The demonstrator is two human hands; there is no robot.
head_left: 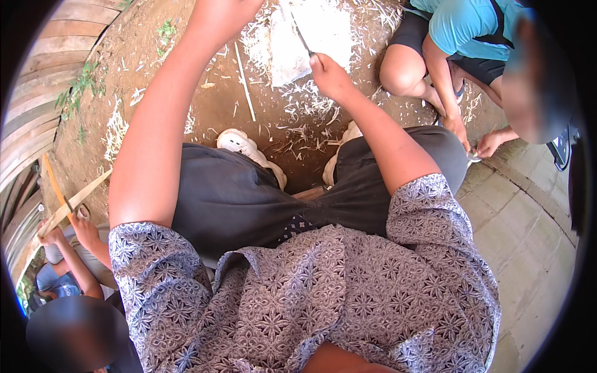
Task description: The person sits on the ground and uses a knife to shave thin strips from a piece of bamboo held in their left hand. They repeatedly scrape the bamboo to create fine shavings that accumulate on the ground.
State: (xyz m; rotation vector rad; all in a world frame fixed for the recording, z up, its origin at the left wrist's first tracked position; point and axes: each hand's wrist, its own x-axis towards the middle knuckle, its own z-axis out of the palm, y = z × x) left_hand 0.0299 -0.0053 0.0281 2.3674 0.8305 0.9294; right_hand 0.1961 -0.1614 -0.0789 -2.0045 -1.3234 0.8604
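My right hand (331, 77) is closed around the end of a thin, dark, blade-like tool (301, 32), which points up and away to the left. It is held over a pale sheet (311, 46) on the ground, strewn with wood shavings. My left hand (229, 11) is stretched far forward at the top edge of the head view. Its fingers are cut off there, so whether it holds anything is hidden. A thin pale wooden strip (245, 82) lies on the soil below it, left of the sheet.
On the right a crouching person in a teal shirt (463, 28) handles something small near my knee. At lower left another person's hands hold a long wooden strip (81, 196). Curled shavings (115, 133) litter the soil; pale paving (516, 242) lies right.
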